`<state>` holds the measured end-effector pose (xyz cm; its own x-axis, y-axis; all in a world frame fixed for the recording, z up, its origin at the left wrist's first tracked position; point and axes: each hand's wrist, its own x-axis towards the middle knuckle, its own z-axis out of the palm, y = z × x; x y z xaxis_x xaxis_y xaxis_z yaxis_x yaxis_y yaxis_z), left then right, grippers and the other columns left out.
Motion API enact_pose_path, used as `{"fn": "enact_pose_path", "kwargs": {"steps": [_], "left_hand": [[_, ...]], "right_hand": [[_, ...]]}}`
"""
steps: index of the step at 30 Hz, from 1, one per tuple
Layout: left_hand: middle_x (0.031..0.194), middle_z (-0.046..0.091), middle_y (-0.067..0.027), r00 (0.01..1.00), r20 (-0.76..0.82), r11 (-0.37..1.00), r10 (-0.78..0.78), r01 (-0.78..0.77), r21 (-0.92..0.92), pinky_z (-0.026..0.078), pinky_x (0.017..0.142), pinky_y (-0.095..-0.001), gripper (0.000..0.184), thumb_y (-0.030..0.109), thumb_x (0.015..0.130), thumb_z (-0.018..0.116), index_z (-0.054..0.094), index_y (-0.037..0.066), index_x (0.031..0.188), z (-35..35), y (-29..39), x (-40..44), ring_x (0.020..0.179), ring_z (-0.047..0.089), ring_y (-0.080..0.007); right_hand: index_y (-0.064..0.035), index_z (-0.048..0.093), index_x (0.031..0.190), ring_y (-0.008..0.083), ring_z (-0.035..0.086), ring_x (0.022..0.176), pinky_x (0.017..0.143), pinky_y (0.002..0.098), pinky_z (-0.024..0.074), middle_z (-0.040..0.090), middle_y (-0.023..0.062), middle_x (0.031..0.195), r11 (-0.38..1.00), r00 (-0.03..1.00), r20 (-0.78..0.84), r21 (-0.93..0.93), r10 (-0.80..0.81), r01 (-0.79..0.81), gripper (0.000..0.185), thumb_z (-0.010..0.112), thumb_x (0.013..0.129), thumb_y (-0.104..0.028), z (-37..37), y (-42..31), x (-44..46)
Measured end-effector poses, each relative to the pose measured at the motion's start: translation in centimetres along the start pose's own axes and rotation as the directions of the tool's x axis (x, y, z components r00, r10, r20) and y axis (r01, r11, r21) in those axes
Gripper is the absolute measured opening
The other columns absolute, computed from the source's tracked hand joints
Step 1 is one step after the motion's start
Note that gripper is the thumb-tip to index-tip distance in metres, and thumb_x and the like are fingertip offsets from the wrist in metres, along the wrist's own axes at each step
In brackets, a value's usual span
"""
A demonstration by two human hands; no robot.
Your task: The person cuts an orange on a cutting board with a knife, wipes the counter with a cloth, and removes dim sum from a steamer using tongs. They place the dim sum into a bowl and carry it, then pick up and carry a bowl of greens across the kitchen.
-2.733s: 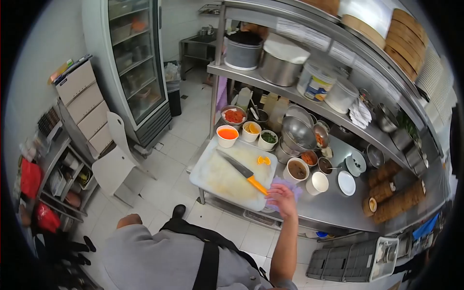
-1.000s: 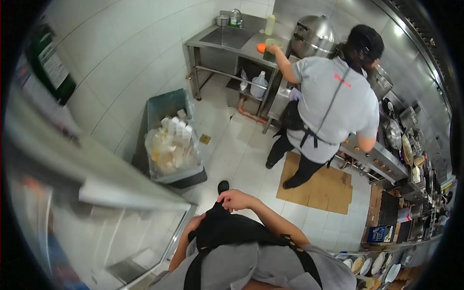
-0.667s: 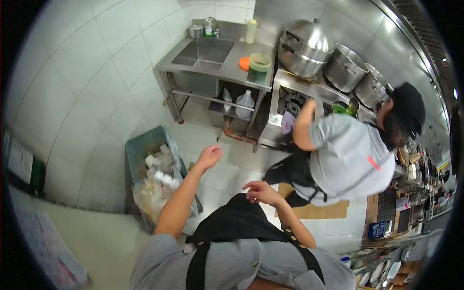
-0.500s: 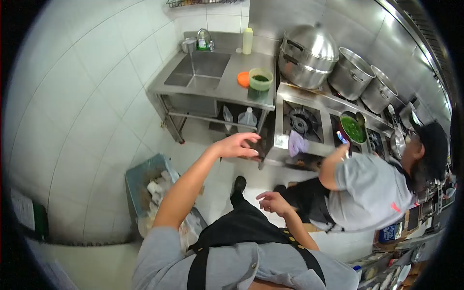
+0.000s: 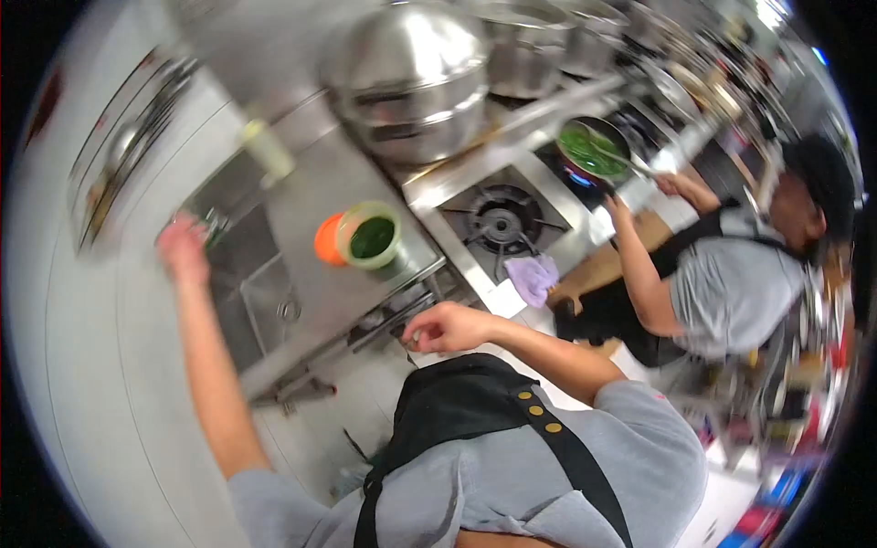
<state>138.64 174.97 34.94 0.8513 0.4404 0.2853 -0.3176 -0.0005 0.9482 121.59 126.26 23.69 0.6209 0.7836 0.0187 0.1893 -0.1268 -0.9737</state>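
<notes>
My left hand [image 5: 185,251] reaches far out to the back corner of the sink [image 5: 239,292], beside the blurred tap [image 5: 216,224]. Motion smears its fingers, and whether it touches anything there cannot be made out. My right hand [image 5: 449,329] hovers in front of my apron [image 5: 457,393], below the counter's front edge, with loosely bent fingers and nothing visible in them. On the steel counter [image 5: 320,173] stands a pale green tub [image 5: 393,247] with dark green contents, next to an orange lid [image 5: 329,239]. A pale squeeze bottle [image 5: 268,151] stands near the wall.
To the right, a co-worker [image 5: 731,274] holds a pan [image 5: 594,151] of green food over a lit burner. A bare burner [image 5: 501,224], a purple cloth [image 5: 530,277] and a large steamer [image 5: 411,82] are nearer. A wire rack [image 5: 128,146] hangs on the left wall.
My body has turned and come closer to the sink. My left hand has stretched out to the tap corner; my right hand has moved in front of me. The co-worker now has both hands at the pan.
</notes>
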Motion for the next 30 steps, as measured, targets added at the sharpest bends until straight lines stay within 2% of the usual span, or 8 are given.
{"fn": "enact_pose_path", "kwargs": {"steps": [3, 14, 17, 19, 21, 23, 26, 30], "left_hand": [[0.095, 0.062, -0.0142, 0.957, -0.171, 0.966, 0.233, -0.208, 0.152, 0.05, 0.058, -0.0301, 0.085, 0.018, 0.078, 0.075, 0.016, 0.01, 0.139, -3.1, 3.9, 14.4, 0.066, 0.058, -0.0182], [0.083, 0.066, -0.0019, 0.667, -0.159, 0.632, 0.728, -0.562, 0.533, 0.048, 0.062, -0.0263, 0.024, 0.031, 0.077, 0.074, 0.07, 0.009, 0.085, 0.4, 7.8, 27.0, 0.07, 0.058, -0.0113], [0.087, 0.067, -0.0046, 0.316, 0.162, 0.144, 0.935, -0.754, 0.641, 0.048, 0.067, -0.0274, 0.023, 0.025, 0.085, 0.063, 0.069, 0.008, 0.1, -2.1, 12.2, 23.6, 0.072, 0.059, -0.0121], [0.088, 0.065, -0.0109, 0.498, 0.093, 0.496, 0.862, -0.867, 0.038, 0.047, 0.066, -0.0297, 0.037, 0.031, 0.09, 0.055, 0.064, 0.0, 0.108, -2.1, 16.0, 16.8, 0.073, 0.058, -0.0164], [0.089, 0.062, -0.018, 0.639, -0.031, 0.513, 0.769, -0.587, 0.627, 0.045, 0.069, -0.0335, 0.059, 0.046, 0.087, 0.05, 0.06, -0.007, 0.111, -0.7, 19.4, 7.3, 0.076, 0.057, -0.0234], [0.098, 0.061, -0.0078, 0.694, -0.04, 0.675, 0.719, -0.684, 0.279, 0.035, 0.057, -0.0174, 0.035, 0.022, 0.088, 0.057, 0.059, -0.005, 0.11, -2.1, 19.1, 3.8, 0.07, 0.047, -0.0079], [0.099, 0.06, -0.0134, 0.684, 0.547, 0.826, 0.482, -0.563, -0.023, 0.04, 0.066, -0.022, 0.053, 0.038, 0.083, 0.061, 0.057, -0.007, 0.112, -4.3, 16.4, 3.3, 0.077, 0.051, -0.0131], [0.091, 0.06, -0.0249, 0.58, 0.465, 0.64, 0.669, -0.767, 0.035, 0.044, 0.073, -0.0365, 0.073, 0.059, 0.076, 0.052, 0.06, -0.009, 0.1, 7.7, 16.5, -0.4, 0.082, 0.058, -0.033]], "right_hand": [[0.0001, 0.059, 0.108, 0.0105, 0.059, 0.066, 0.063, 0.0255, 0.0482, 0.062, 0.0035, 0.072, 0.992, 0.996, -0.039, 0.103, 0.083, -0.079, 0.03, 0.055, 0.078, 0.001, 1.1, -2.1, 3.7], [0.0, 0.058, 0.108, 0.0243, 0.061, 0.068, 0.066, 0.0332, 0.0492, 0.062, 0.0132, 0.078, 0.958, 0.932, -0.358, -0.284, -0.062, -0.045, 0.032, 0.059, 0.075, -0.003, 2.0, -8.2, 20.2], [-0.0042, 0.049, 0.122, 0.0276, 0.06, 0.087, 0.072, 0.0345, 0.0497, 0.056, 0.0171, 0.107, 0.816, 0.826, -0.51, -0.567, -0.241, -0.112, 0.05, 0.058, 0.072, 0.0, 0.2, -12.9, 25.2], [-0.0081, 0.041, 0.13, 0.034, 0.051, 0.106, 0.085, 0.0409, 0.0462, 0.046, 0.018, 0.123, 0.686, 0.614, -0.503, -0.722, -0.608, 0.088, 0.064, 0.059, 0.069, 0.0, -1.1, -16.7, 28.8], [-0.0084, 0.041, 0.13, 0.0409, 0.045, 0.111, 0.094, 0.0519, 0.0386, 0.044, 0.0173, 0.124, 0.432, 0.399, -0.359, -0.896, -0.844, 0.107, 0.067, 0.061, 0.066, 0.0, -2.4, -21.2, 32.0], [-0.008, 0.044, 0.125, 0.0439, 0.043, 0.113, 0.096, 0.0602, 0.0314, 0.047, 0.0181, 0.116, 0.295, 0.2, -0.283, -0.955, -0.938, 0.033, 0.06, 0.06, 0.067, -0.004, -2.6, -24.4, 33.5], [-0.0081, 0.048, 0.119, 0.0367, 0.05, 0.105, 0.095, 0.0612, 0.0318, 0.053, 0.0144, 0.097, 0.305, 0.176, -0.298, -0.952, -0.938, 0.013, 0.049, 0.059, 0.072, -0.011, -3.4, -23.2, 34.7], [-0.0085, 0.049, 0.09, 0.0249, 0.056, 0.065, 0.06, 0.0415, 0.0421, 0.052, 0.0053, 0.069, 0.51, 0.609, -0.445, -0.857, -0.657, -0.077, 0.019, 0.059, 0.077, -0.017, -5.3, -17.0, 27.3]]}}
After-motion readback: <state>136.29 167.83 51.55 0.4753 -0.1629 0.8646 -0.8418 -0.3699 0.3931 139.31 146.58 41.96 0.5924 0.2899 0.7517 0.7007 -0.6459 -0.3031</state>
